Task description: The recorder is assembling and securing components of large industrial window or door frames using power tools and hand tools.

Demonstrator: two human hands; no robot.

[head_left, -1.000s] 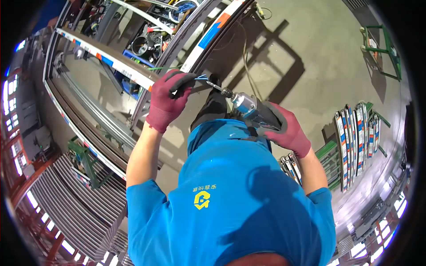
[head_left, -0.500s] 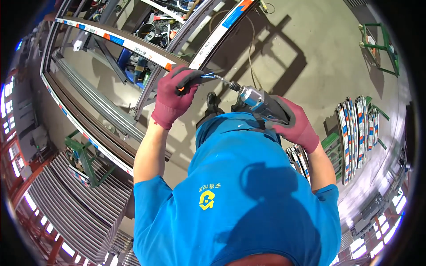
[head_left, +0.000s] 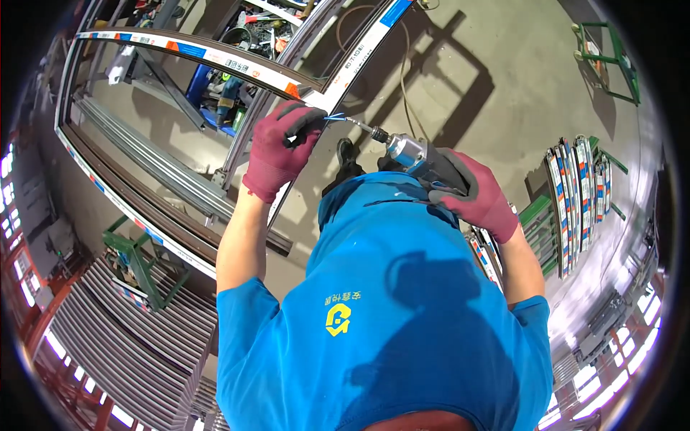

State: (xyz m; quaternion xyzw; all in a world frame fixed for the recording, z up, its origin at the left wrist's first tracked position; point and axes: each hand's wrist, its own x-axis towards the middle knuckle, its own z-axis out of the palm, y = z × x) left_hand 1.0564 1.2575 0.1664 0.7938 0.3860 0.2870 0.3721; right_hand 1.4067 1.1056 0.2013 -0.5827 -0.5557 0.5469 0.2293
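Observation:
My right hand (head_left: 483,192), in a maroon glove with dark palm, is wrapped round the body of a power drill (head_left: 411,154). The drill's chuck (head_left: 379,134) points up and left, and a thin bit sticks out of it. My left hand (head_left: 279,149), gloved the same way, is closed with its fingertips at a small thin blue piece (head_left: 335,117). That piece lies at the tip of the bit; its kind is too small to make out. Just beyond my left hand is a corner of a metal frame (head_left: 305,92) with white, blue and orange tape along it.
Long metal profiles (head_left: 151,161) lie within the frame on the left. Behind it, a blue bin (head_left: 198,86) and assorted tools sit low. A cable (head_left: 406,86) trails across the floor. Green stands (head_left: 611,61) and stacked taped profiles (head_left: 571,205) are on the right.
The frame and floor have shifted slightly up and left in view. Both hands keep nearly the same pose, with the drill and the blue piece still close together.

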